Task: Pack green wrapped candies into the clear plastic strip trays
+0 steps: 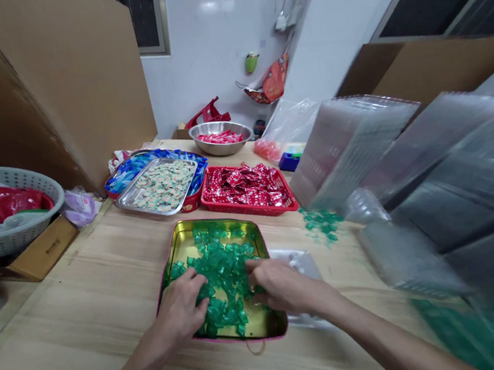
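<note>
A square gold-coloured tin tray [268, 324] with a pink rim sits on the wooden table before me. Small translucent green pieces [220, 257] lie loose across its bottom, thickest in the middle. My left hand [183, 299] reaches over the tray's left side, its thumb and bent fingers apart at the edge of the green pieces. From the right, my right hand [278, 282] comes over the other wall, fingers curved down to the pieces with the thumb away from them. In neither hand do I see a held piece, though the right fingertips are partly hidden.
Behind the tin stand a metal tray of pale pieces [161, 185], a red basket of red packets [250, 203] and a steel bowl [222, 145]. Loose green pieces [322, 223] lie to the right, near stacked clear plastic bags [454, 203]. A grey basket [7, 230] is at left.
</note>
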`<state>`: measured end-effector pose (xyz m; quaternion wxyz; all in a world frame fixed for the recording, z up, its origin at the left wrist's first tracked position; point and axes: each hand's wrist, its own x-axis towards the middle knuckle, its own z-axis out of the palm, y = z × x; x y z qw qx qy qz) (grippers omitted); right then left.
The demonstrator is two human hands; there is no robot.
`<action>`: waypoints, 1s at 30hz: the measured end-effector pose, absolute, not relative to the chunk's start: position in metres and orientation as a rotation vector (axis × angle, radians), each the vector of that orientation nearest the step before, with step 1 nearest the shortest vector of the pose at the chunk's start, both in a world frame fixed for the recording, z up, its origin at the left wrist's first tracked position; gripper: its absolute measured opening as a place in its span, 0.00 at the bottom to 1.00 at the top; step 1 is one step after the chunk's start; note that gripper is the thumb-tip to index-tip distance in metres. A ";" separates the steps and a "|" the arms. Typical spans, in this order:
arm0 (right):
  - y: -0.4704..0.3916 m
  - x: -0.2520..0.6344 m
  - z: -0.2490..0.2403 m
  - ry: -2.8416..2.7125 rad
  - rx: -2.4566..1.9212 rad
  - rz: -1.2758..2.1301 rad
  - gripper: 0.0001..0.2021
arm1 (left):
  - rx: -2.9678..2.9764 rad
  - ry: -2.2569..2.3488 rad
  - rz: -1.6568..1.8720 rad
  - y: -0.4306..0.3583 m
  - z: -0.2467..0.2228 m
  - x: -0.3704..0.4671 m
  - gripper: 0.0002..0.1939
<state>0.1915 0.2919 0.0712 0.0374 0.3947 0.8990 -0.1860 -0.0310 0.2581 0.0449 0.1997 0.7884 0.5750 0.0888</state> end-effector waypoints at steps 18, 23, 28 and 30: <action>0.301 0.202 0.072 2.002 1.409 -2.611 0.12 | 1.965 1.591 0.713 0.258 0.050 -0.022 0.08; 0.300 0.195 0.069 1.880 1.522 -2.817 0.15 | 1.631 1.377 0.765 0.263 0.055 -0.007 0.07; 0.341 0.257 0.067 2.586 2.277 -1.965 0.09 | 1.979 1.638 0.706 0.266 0.053 -0.021 0.08; 0.364 0.299 0.061 2.732 2.581 -1.175 0.05 | 2.098 1.701 0.650 0.272 0.051 -0.028 0.08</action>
